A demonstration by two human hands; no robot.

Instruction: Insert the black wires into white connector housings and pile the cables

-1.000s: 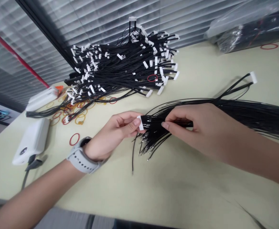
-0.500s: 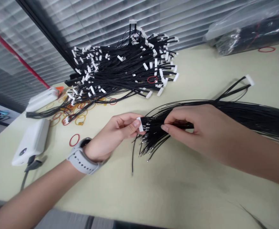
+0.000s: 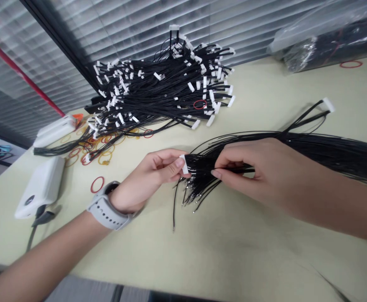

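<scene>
My left hand (image 3: 152, 178), with a grey watch on the wrist, pinches a small white connector (image 3: 184, 164) between thumb and forefinger. My right hand (image 3: 259, 170) is closed in a pinch on a thin black wire from the loose bundle of black wires (image 3: 328, 151), just right of the connector. The bundle runs off to the right, and its bare metal-tipped ends fan out under both hands. One finished lead with a white connector (image 3: 328, 105) lies behind the bundle.
A big pile of black leads with white connectors (image 3: 164, 90) lies at the back. Red and yellow rubber bands (image 3: 97, 151) are scattered at left by two white devices (image 3: 40, 186). A plastic bag of wires (image 3: 324, 37) sits at back right. Window blinds stand behind the table.
My right thumb and forefinger have closed a little tighter on the wire and shifted slightly; the left hand and connector stay in place.
</scene>
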